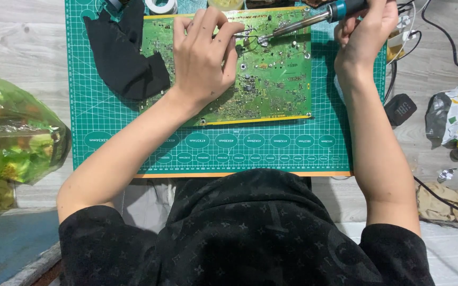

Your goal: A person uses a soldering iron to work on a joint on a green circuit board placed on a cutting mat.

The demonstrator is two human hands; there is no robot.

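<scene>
My left hand pinches thin solder wire over the stiff, fragile circuit board, while my right hand grips the soldering iron by its insulated handle.

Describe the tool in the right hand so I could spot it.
Start at the green mat and the circuit board on it. The right hand holds a soldering iron over the board's top edge: a blue-and-black handle with a thin metal shaft, unlike anything nearby.

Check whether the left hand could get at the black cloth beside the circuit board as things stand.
Probably yes: the left hand rests on the circuit board, and the black cloth lies uncovered just beside it.
</scene>
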